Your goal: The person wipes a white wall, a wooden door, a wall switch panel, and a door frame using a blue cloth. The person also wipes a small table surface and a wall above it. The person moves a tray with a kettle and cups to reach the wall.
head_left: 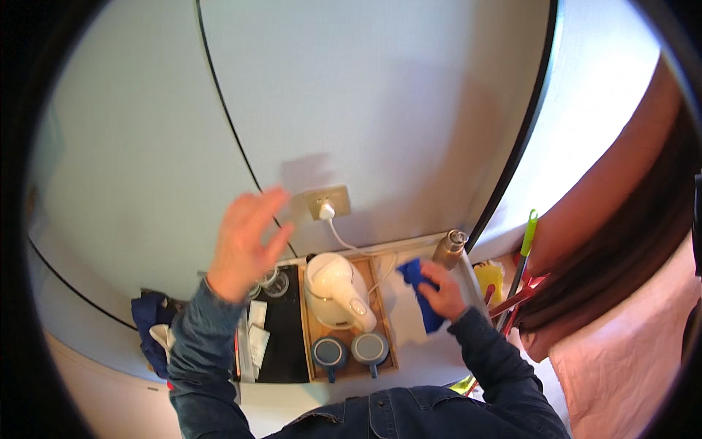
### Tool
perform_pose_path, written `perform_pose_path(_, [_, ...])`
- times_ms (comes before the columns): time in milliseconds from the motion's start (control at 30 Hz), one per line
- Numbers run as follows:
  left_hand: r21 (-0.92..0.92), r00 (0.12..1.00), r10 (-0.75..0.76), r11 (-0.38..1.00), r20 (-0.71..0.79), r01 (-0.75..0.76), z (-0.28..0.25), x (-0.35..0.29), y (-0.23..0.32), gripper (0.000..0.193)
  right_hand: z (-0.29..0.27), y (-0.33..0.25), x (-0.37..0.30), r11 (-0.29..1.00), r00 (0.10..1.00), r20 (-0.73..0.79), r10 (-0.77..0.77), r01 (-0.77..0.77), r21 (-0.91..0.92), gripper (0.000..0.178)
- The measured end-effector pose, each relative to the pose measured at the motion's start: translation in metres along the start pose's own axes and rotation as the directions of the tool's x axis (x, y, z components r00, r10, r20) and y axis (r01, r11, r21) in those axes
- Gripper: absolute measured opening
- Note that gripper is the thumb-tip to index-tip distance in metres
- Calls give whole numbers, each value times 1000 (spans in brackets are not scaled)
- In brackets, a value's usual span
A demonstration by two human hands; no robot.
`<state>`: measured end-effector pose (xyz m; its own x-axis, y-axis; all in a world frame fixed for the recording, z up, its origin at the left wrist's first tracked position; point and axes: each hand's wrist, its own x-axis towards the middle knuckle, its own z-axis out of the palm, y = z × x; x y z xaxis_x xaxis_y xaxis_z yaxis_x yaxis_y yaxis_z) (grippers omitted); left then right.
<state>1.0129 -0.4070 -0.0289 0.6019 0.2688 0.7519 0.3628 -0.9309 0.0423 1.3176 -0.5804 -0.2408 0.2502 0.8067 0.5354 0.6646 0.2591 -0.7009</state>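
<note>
My left hand [245,245] is raised above the left part of the counter, near the wall. It is slightly blurred, its fingers are stretched apart, and nothing shows in it. At the right, my right hand [444,294] grips a blue cloth [431,320] that lies against the white countertop [409,347]. Between the hands a white electric kettle [330,282] stands on a wooden tray [392,353], its handle toward me. In front of it, on the same tray, are a dark blue mug [329,353] and a grey mug [369,347].
A metal bottle [450,249] stands at the back right corner. The kettle's plug [327,211] sits in the wall socket [338,196]. Left of the tray, a black mat [287,340], drinking glasses [276,284] and white packets [258,342] lie close. Handled tools [528,234] lean at right.
</note>
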Motion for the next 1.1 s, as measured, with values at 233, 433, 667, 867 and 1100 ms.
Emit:
perform_pose_path(233, [404,855,228,915,-466,-24,-14,116,-105,46,-103,-12,196,873,629,-609,-483,296,-387,37])
perform_pose_path(433, [602,733,363,794,-576,79,5,143,-161,48,-141,-6,285,897,423,-801,-423,71,-436,34])
perform_pose_path(667, [593,730,324,794,-601,136,10,140,-176,49,31,-61,308,643,273,-582,-766,333,-690,34])
perform_pose_path(867, [612,748,333,781,-574,122,3,139,-161,50,163,-120,274,492,512,-32,-858,804,-333,34])
perform_pose_path(1100, [611,778,279,775,-563,164,4,136,-161,52,74,-62,269,390,466,303,-831,877,-280,31])
